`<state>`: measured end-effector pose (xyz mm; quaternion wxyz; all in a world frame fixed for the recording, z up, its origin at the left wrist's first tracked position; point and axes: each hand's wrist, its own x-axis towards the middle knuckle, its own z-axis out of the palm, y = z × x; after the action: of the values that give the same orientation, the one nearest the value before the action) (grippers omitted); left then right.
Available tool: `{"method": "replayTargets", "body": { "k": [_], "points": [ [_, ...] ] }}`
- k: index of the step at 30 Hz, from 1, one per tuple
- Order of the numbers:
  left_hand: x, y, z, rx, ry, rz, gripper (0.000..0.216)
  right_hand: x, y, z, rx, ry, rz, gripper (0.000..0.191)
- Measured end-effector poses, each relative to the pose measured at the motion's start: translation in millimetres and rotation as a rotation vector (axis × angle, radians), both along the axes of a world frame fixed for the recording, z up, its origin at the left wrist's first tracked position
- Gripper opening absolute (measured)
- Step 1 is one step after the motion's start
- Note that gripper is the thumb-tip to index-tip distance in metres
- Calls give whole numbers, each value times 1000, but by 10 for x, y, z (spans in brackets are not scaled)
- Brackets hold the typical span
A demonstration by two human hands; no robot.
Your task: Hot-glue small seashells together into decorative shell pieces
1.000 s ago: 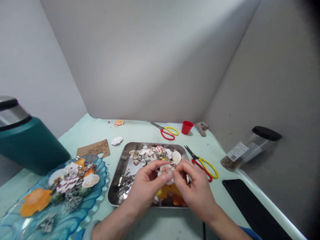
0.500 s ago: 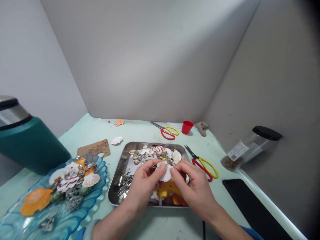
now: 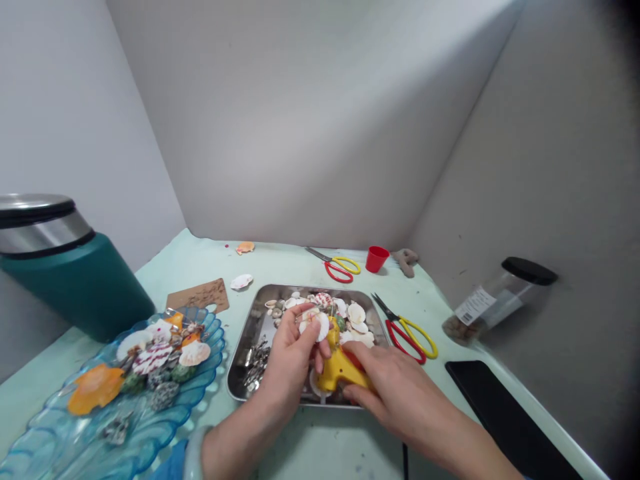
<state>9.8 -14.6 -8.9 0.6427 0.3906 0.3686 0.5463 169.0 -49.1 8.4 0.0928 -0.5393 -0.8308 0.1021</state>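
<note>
Pinched in my left hand [image 3: 293,350] is a white scallop shell [image 3: 314,325], held over the metal tray [image 3: 243,327]. My right hand [image 3: 385,380] is wrapped round a yellow glue gun [image 3: 337,369], its front end close to the shell and my left fingertips. The gun's tip is partly hidden, and I cannot tell whether it touches the shell. Behind my hands in the tray lie several loose shells [image 3: 356,313]. A heap of small metal pieces [image 3: 257,363] fills the tray's left side.
On the left are a blue dish [image 3: 200,383] of shells and stones, a green bottle [image 3: 75,287] and brown card [image 3: 200,297]. Scissors [image 3: 407,333] lie right of the tray, more scissors [image 3: 340,263] and a red cup [image 3: 377,259] behind. A jar [image 3: 495,300] and black phone-like slab [image 3: 505,407] are rightmost.
My right hand has let go of the shell and taken hold of the yellow glue gun, lifting it from the tray. My left hand keeps the shell. The view has shifted slightly.
</note>
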Motion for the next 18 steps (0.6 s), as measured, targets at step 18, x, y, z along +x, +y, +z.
{"method": "replayTargets", "body": {
  "k": [18],
  "points": [
    [-5, 15, 17, -63, 74, 13, 23, 313, 73, -114, -366, 1210, -51, 43]
  ]
}}
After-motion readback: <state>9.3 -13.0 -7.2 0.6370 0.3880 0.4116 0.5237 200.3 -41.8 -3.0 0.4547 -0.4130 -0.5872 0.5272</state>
